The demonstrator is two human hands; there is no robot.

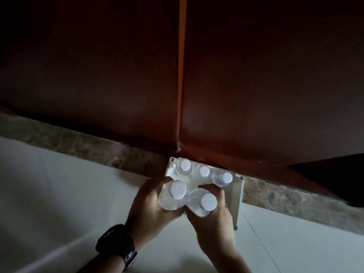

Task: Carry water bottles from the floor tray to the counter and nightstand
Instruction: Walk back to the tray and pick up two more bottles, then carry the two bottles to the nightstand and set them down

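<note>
A white tray (237,196) lies on the floor against dark red cabinet doors. Three clear water bottles with white caps stand along its far side: one at the left (185,165), one in the middle (203,170), one at the right (226,177). My left hand (151,203) is wrapped around a fourth bottle (178,190), seen from above. My right hand (214,219) grips a fifth bottle (207,201) right beside it. The two held bottles touch each other over the tray's near side. A black watch (118,245) sits on my left wrist.
Dark red cabinet doors (256,85) rise behind the tray, with an orange gap (182,66) between them. A brown mottled stone strip (88,142) runs along their base. Pale floor tiles (59,194) spread toward me. A dark opening (334,178) shows at right.
</note>
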